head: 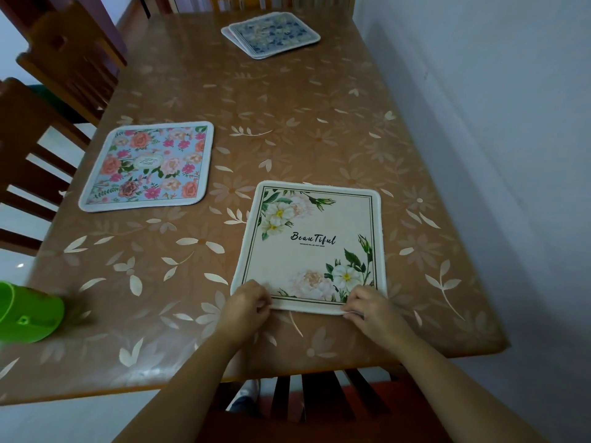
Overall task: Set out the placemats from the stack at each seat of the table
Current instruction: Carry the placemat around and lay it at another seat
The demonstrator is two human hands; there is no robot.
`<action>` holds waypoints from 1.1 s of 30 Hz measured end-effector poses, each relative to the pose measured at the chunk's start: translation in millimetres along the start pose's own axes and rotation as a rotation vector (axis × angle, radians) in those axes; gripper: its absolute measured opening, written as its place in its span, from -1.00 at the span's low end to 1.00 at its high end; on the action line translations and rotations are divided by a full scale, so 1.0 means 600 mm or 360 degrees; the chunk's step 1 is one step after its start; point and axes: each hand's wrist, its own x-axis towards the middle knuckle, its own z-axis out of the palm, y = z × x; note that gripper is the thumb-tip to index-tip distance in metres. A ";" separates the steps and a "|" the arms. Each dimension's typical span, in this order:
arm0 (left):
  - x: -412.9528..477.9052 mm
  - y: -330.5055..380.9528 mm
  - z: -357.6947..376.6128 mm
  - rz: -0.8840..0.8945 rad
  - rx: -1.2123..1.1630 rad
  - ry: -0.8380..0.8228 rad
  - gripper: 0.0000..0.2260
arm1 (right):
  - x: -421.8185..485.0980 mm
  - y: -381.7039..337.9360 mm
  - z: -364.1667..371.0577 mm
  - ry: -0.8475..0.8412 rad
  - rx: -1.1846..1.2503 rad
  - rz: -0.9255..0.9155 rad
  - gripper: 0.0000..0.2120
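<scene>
A square cream placemat (315, 247) with rounded corners, a thin dark border line, white and peach flowers and the word "Beautiful" lies flat at the near end of the table (287, 123). The left hand (248, 302) pinches its near left corner and the right hand (367, 306) its near right corner, fingers (263, 306) curled over the soft pale edge.

The table wears a glossy brown cover printed with pale leaves and blossoms. A second placemat (147, 166), light blue with pink and orange flowers, lies flat at the left side. The stack (270, 35) of blue-patterned mats, slightly fanned, sits at the far end.

A green plastic cup (28, 314), blurred, stands at the near left; its contents cannot be seen. Slatted wooden chairs (28, 148) stand alongside.
</scene>
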 end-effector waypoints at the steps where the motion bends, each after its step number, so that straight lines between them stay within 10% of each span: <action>1: 0.002 0.002 0.001 0.0040 0.0027 0.0023 -0.88 | 0.000 -0.001 -0.002 0.0035 0.0019 0.0000 -0.92; 33: -0.038 0.015 0.014 -0.0030 0.0360 -0.0367 -0.85 | -0.024 0.007 0.004 -0.0356 -0.0130 0.0169 -0.96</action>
